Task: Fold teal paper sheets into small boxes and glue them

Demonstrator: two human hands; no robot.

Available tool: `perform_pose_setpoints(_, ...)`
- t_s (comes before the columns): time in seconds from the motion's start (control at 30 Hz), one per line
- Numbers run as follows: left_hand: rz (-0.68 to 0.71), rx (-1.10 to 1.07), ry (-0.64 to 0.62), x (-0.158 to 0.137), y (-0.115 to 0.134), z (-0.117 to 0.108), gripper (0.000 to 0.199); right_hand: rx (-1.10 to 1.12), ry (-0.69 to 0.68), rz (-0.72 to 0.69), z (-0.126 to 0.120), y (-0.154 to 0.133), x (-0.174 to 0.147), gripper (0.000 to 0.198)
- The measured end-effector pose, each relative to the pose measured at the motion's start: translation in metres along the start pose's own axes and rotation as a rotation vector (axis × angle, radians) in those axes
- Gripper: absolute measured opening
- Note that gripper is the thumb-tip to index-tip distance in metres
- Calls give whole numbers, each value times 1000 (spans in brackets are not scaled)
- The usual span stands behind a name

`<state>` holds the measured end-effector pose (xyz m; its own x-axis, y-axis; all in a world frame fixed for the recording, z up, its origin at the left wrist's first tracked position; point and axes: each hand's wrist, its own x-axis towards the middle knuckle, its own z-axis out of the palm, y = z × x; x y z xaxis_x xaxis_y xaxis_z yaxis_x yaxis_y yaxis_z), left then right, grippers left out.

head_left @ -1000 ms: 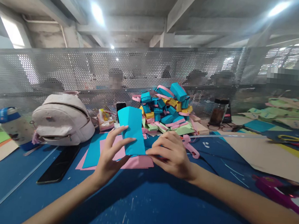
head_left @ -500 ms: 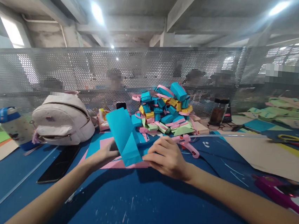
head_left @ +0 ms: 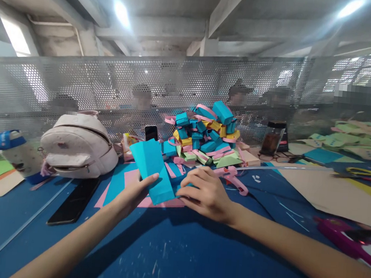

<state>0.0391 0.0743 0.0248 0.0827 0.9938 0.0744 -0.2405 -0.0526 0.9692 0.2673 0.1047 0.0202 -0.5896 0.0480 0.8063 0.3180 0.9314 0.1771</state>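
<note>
A folded piece of blue paper (head_left: 152,166) is held up over the table, its long flap rising toward the upper left. My left hand (head_left: 139,191) grips it from the left side, the thumb lying on its front face and the other fingers hidden behind. At its lower right end, my right hand (head_left: 204,195) pinches the paper with bent fingers; the fingertips are partly hidden. Beneath and behind lie flat pink sheets (head_left: 130,177) and blue sheets (head_left: 115,187). A pink glue gun (head_left: 234,178) rests just beyond my right hand.
A heap of folded paper pieces (head_left: 205,136) stands behind my hands. On the left are a white backpack (head_left: 76,146), a black phone (head_left: 73,202) and a bottle (head_left: 18,153). Scissors (head_left: 362,173) and a purple tool (head_left: 349,240) lie right. A perforated metal partition (head_left: 178,81) runs behind.
My left thumb has come round onto the front of the blue paper. The paper's flap now lies flatter and more closed. My right hand has barely moved.
</note>
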Motion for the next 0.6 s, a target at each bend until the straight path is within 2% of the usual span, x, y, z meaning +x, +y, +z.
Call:
perform_pose_setpoints(0.17, 10, -64, 75, -5, 4, 8, 47, -10, 8, 81, -5, -3, 3, 9)
perform_pose_setpoints(0.27, 29, -108, 95, -9, 2, 14, 46, -10, -9, 78, -7, -9, 3, 16)
perform_pose_setpoints(0.37, 39, -138, 118, -12, -1, 21, 50, -15, -16, 42, -9, -16, 5, 14)
perform_pose_setpoints(0.5, -34, -143, 92, -17, -4, 27, 53, -21, 13, 16, -12, -22, 8, 6)
perform_pose_setpoints(0.6, -75, -139, 87, -19, -5, 28, 45, -16, 35, 10, -13, -24, 9, 4)
